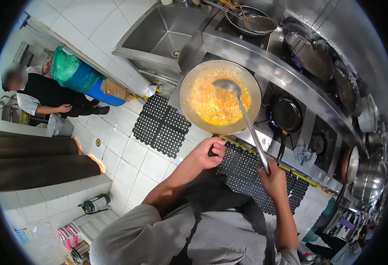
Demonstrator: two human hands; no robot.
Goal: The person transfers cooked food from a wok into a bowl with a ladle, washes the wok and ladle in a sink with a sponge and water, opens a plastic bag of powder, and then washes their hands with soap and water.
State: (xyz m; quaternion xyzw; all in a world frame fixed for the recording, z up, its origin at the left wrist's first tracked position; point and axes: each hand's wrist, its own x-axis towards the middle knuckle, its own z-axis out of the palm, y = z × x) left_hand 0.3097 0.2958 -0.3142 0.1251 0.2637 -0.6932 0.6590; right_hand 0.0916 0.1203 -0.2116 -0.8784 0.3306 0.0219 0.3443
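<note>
Two-handed at the steel stove [264, 47]: gripping the handle of a wide wok [188, 90] with the closed fingers of the left hand [210, 153], and the shaft of a long steel ladle [248, 115] with the closed fingers of the right hand [273, 177]. Over the front of the stove, the wok, with an orange and yellow food mixture [211, 104] inside and the ladle's bowl in it. Just right of the wok, a black frying pan [287, 114] beside a blue flame; nearer the front edge, a crumpled grey cloth [305, 156]. Beyond, a steel sink [160, 33], and more pans along the back. Below, white floor tiles [147, 161] under black perforated mats [162, 126]. Off left, a person [43, 93] in dark clothing near a green plastic bag [69, 68] and a blue container [96, 92].
</note>
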